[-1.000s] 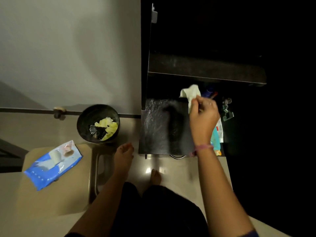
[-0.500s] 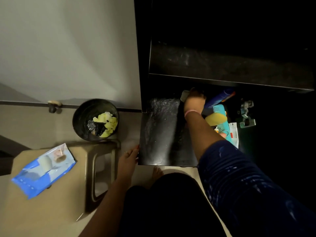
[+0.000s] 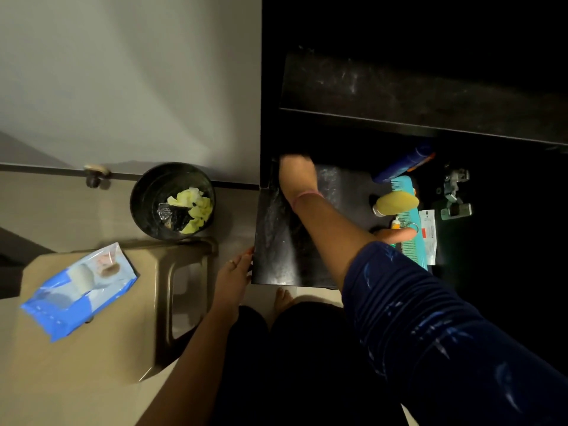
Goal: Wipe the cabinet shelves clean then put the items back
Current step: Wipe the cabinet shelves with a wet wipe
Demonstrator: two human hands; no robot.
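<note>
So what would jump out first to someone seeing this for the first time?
Probably the right hand stretched deep into the dark cabinet, at the back left of the lower shelf. Then the bright things: a blue wipes packet on the stool at lower left, and the black bin holding yellow scraps beside the cabinet.

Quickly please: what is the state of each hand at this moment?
Left hand: open, fingers resting against the front left corner of the lower shelf.
Right hand: far back on the shelf, blurred; its grip cannot be told.
</note>
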